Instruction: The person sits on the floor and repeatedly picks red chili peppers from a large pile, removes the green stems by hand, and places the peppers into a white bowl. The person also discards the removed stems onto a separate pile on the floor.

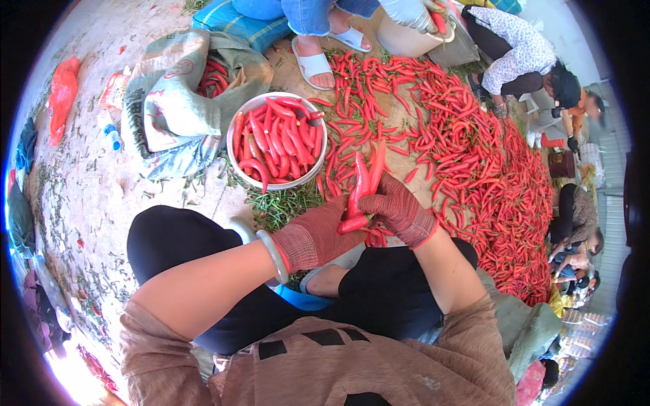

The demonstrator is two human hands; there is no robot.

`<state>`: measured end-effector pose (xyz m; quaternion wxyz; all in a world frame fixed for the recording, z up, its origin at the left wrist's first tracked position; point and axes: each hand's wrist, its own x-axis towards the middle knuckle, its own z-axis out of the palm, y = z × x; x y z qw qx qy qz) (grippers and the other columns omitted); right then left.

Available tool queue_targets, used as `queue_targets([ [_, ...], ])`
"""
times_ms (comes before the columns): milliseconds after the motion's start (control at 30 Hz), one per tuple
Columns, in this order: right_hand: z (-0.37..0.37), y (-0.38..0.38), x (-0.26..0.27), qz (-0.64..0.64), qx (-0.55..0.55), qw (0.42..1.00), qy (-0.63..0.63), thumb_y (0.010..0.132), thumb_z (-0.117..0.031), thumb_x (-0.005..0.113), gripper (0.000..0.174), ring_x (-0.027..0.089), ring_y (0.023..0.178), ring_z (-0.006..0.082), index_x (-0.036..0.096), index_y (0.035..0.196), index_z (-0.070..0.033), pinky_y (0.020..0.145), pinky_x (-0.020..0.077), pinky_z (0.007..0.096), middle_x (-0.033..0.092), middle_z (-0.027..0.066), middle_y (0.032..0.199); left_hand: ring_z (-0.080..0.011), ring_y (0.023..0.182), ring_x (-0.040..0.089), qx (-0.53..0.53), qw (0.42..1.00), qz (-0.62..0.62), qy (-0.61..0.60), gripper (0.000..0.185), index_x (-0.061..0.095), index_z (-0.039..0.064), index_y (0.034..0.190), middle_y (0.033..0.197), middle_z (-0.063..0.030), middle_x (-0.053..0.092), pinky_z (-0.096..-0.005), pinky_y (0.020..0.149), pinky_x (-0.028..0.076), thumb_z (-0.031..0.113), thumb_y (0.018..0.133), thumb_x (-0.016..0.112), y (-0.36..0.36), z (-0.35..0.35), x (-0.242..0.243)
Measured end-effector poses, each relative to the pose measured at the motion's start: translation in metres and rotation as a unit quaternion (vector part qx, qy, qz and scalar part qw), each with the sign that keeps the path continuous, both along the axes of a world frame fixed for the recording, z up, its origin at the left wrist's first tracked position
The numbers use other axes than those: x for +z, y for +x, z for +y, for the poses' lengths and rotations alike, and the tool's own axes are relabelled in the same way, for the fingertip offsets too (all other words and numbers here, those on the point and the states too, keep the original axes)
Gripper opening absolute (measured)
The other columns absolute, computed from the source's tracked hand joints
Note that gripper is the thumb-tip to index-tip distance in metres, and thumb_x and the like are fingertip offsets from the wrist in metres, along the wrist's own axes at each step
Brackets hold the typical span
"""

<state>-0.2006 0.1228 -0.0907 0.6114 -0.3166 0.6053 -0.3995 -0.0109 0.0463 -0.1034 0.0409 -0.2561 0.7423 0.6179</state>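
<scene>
My left hand [320,231], in a dark red knitted glove, is closed on the lower part of several red chili peppers [359,185] that point up. My right hand [398,208], gloved alike, holds a red chili pepper between thumb and fingers against that bunch. One more pepper [354,224] lies crosswise below, its stem end at my right fingers. Beyond my left hand stands a white bucket [232,158] filled with red peppers. Green stem scraps [282,205] cover the floor between bucket and knees. Loose red peppers [467,152] are heaped from the middle to the right.
A woven sack [177,101] with peppers inside lies open left of the bucket. Opposite, a person in white sandals [312,66] sits by a pale bucket [406,38]. A person in a patterned shirt [525,48] bends over the heap's far side; several people are farther right.
</scene>
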Motion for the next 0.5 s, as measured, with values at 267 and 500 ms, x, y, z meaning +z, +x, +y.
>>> queue_targets([
  [267,0.003,-0.001,-0.013,-0.179,-0.108,0.978,-0.006,0.089,-0.055,0.061,0.055,0.066,0.073,0.0196,0.057,0.116,-0.006,0.061,0.055,0.0314,0.066,0.0089,0.092,-0.0185,0.069,0.065,0.065,0.971,0.054,0.222,0.032,0.056,0.003,0.117,0.084,-0.0117,0.067,-0.032,0.065,0.052,0.02,0.091,0.062,0.007,-0.005,0.001],
  [500,0.007,-0.011,-0.028,-0.134,-0.104,0.985,-0.019,0.094,-0.046,0.057,0.046,0.05,0.051,0.0111,0.064,0.108,-0.003,0.045,0.0368,0.0254,0.059,0.0019,0.07,-0.013,0.053,0.056,0.168,0.912,-0.026,0.373,0.019,0.059,0.006,0.081,0.065,-0.002,0.055,-0.0263,0.047,0.045,0.021,0.086,0.069,0.0,-0.027,0.007],
])
